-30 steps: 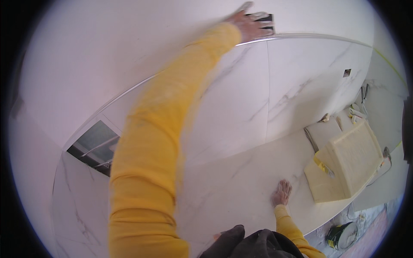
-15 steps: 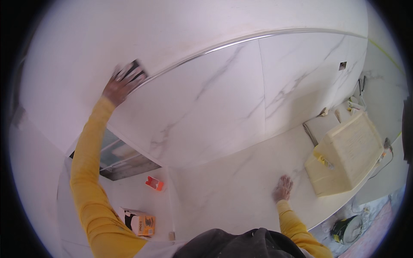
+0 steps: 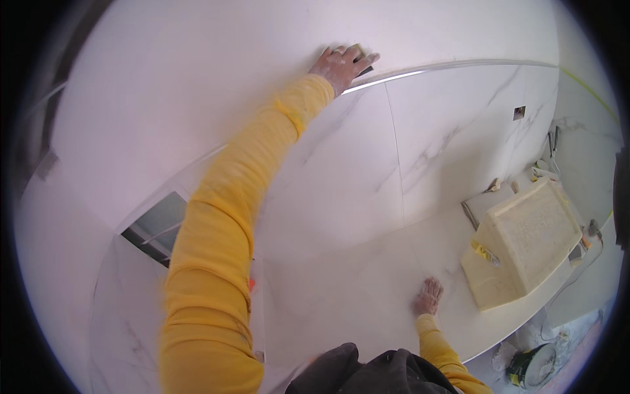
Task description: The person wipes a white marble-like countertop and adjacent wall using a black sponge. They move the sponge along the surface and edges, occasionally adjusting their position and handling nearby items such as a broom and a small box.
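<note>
My left hand (image 3: 340, 67) is high on the white wall (image 3: 216, 59), closed over a small dark sanding block (image 3: 365, 70). The fingers cover most of the block, which is pressed to the wall just above a shiny metal trim strip (image 3: 384, 79). White dust coats the knuckles. Below that strip, grey-veined marble panels (image 3: 341, 171) line the wall. My right hand (image 3: 428, 296) rests flat on the marble-look worktop (image 3: 354, 289), fingers extended and holding nothing.
A large upturned cream tub (image 3: 535, 236) stands on the worktop at right, with tools (image 3: 554, 141) behind it. A dark bucket (image 3: 531, 366) sits lower right. A socket opening (image 3: 519, 113) pierces the panel. At left is a window-like recess (image 3: 157, 226).
My left hand has slid the sanding block rightward and up along the trim strip. That arm now hides the orange-and-white box and most of the red box. My right hand stays on the worktop.
</note>
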Tool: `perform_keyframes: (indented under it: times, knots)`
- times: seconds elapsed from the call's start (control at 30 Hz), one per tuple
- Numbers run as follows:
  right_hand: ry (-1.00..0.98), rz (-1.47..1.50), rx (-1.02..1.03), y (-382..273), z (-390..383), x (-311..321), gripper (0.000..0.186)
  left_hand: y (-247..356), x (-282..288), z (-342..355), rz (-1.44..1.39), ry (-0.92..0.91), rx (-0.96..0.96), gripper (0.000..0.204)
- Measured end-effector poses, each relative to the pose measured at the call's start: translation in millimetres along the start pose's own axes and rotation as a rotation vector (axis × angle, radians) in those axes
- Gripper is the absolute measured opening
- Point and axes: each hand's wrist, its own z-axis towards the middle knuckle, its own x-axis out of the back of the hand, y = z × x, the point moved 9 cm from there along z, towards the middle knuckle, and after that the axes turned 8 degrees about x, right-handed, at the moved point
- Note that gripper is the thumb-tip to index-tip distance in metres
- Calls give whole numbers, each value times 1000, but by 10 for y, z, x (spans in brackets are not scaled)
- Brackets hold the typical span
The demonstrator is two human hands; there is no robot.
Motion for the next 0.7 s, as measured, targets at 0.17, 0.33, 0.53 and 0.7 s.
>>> perform_keyframes:
  times: [0.17, 0.33, 0.53, 0.7]
  knots:
    - [50, 71, 8, -16, -30, 4, 61, -424, 361, -260, -137, 44, 236, 46]
    - [11, 51, -17, 123, -6, 19, 66, -431, 286, -1489, -897, 200, 599, 64]
    - [-611, 1565, 441, -1531, -280, 466, 77, 1343, -1019, -4354, -1428, -103, 1221, 68]
    - [-441, 1536, 244, -2325, -767, 942, 53, 2329, -1410, -5774, -1527, 114, 1509, 54]
